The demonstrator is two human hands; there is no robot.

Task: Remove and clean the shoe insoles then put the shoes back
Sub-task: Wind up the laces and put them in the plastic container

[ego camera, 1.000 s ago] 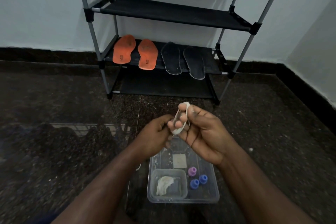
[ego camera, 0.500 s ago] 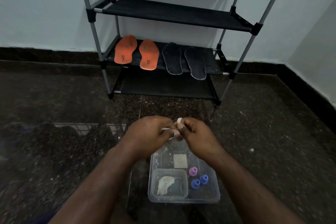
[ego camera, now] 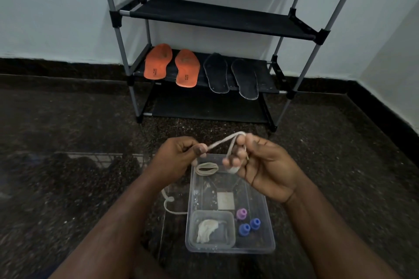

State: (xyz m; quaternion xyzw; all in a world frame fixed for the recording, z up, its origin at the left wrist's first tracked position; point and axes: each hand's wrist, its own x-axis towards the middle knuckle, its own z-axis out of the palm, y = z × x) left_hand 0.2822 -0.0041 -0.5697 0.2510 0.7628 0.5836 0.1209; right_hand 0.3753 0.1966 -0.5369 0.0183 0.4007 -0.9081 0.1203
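A clear box (ego camera: 269, 246) sits on the floor (ego camera: 68, 188) close to the person. Inside it are a small tub (ego camera: 231, 215) with a white cloth (ego camera: 207, 230), one purple cap (ego camera: 241, 213) and two blue caps (ego camera: 249, 227). A bit of lace (ego camera: 169, 207) trails on the floor beside the box. Just above the box, both hands hold the same lace. The left hand (ego camera: 179, 156) pinches one part with its fingers (ego camera: 200, 150) curled. The right hand (ego camera: 265, 165) has the lace looped round its fingers (ego camera: 231, 162), which are a little spread. Half a second ago the hands were pressed close together; now they have pulled apart and the lace is stretched between them. It looks like the person is winding the lace up, not cleaning. Farther off, on the rack (ego camera: 226, 18), two orange insoles (ego camera: 172, 64) and two black insoles (ego camera: 230, 75) lie side by side on the middle shelf. No shoes can be seen.
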